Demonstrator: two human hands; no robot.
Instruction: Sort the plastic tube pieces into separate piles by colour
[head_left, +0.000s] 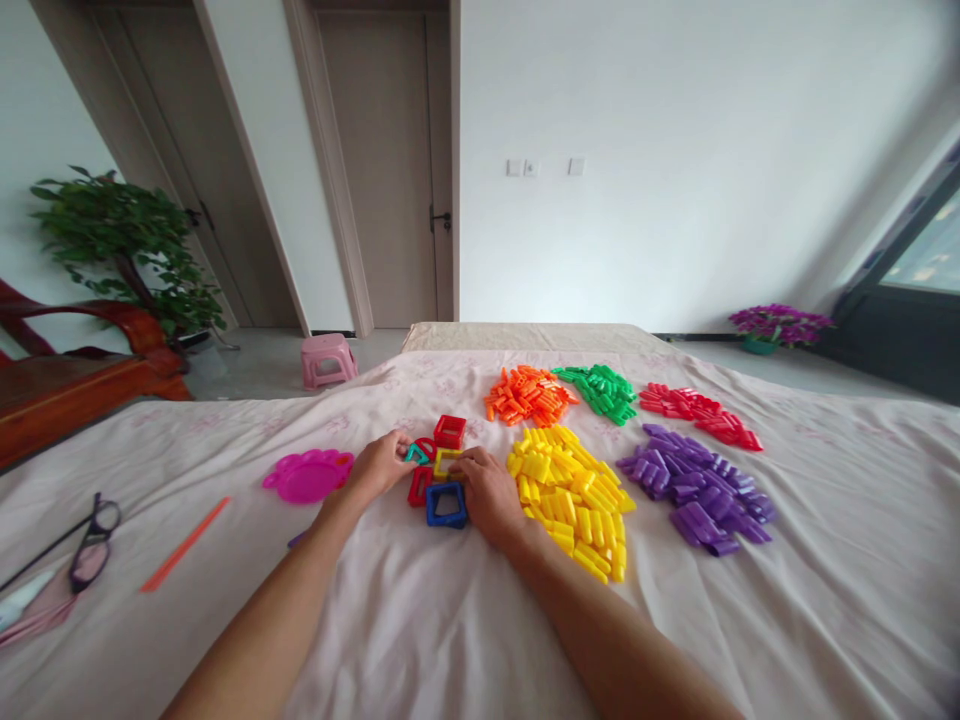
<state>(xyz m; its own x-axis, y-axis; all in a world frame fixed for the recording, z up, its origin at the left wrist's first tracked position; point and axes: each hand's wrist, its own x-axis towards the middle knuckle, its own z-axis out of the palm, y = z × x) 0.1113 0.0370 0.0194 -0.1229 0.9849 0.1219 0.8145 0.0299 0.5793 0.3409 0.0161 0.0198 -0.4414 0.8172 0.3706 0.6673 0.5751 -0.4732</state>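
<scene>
My left hand (pixel 379 465) pinches a small teal triangular frame tile (pixel 412 456) with thumb and fingers. Just right of it, the fingers of my right hand (pixel 491 495) close on the edge of a yellow square frame tile (pixel 442 464). Around these lie a red square tile (pixel 449 430) at the back, a red piece with a curved edge (pixel 426 446) behind the triangle, and another red frame tile (pixel 419 488) in front. Nearest me is a blue square frame tile (pixel 445 488), which seems stacked on others. My fingers partly hide the yellow tile.
Piles of yellow (pixel 570 490), purple (pixel 697 490), orange (pixel 529 397), green (pixel 604 392) and red (pixel 697 412) plastic pieces lie to the right. Leftward are a magenta scalloped plate (pixel 307 476), an orange strip (pixel 187 543) and glasses (pixel 94 545). A wrinkled cloth (pixel 465 640) covers the surface.
</scene>
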